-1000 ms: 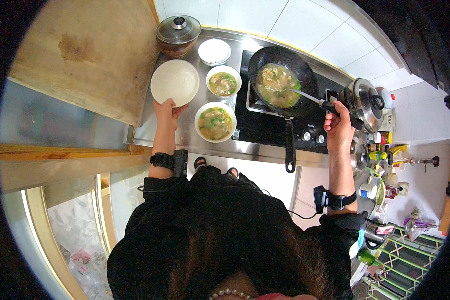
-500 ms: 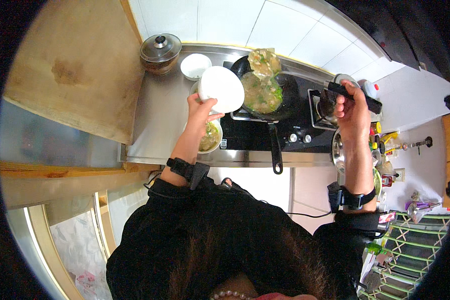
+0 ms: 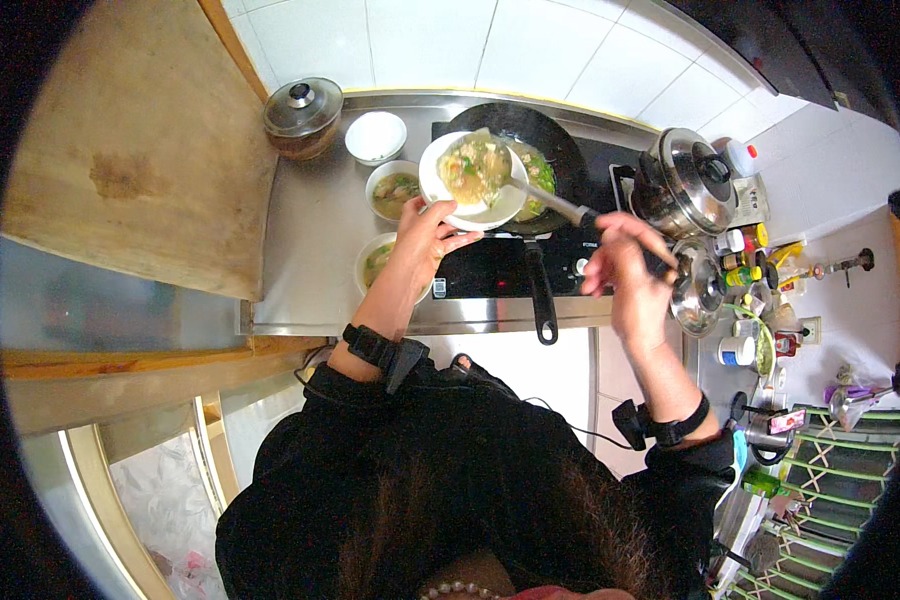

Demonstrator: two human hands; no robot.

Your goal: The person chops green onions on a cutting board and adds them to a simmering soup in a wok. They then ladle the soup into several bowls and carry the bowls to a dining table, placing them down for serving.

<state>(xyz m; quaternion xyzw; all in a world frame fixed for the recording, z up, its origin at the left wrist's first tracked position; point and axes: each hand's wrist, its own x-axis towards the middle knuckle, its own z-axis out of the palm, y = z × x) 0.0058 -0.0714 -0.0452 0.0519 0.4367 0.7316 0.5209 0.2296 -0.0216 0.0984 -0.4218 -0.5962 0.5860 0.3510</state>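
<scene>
My left hand [image 3: 428,238] grips a white bowl [image 3: 508,208] by its near left edge and holds it up beside the black wok [image 3: 562,140]. Closed around the black handle of a metal ladle [image 3: 570,210], my right hand [image 3: 626,268] is slightly blurred. The ladle's head is over the bowl, where chunky soup [image 3: 475,170] with pale bits and greens shows; whether it lies in the ladle or the bowl I cannot tell exactly. More soup with green leaves [image 3: 538,175] is in the wok, partly hidden by the bowl.
Left of the wok stand a white bowl [image 3: 376,138] and two bowls of soup [image 3: 394,192], [image 3: 375,262]. A lidded pot [image 3: 303,118] is at the back left. Right of the wok are a steel pot [image 3: 685,180], a lid [image 3: 698,290] and several bottles [image 3: 742,275]. The wok's handle [image 3: 540,290] juts toward me.
The ladle has come down and left from above the wok to the bowl. My left hand has tipped the bowl more level and moved it right, uncovering a soup bowl.
</scene>
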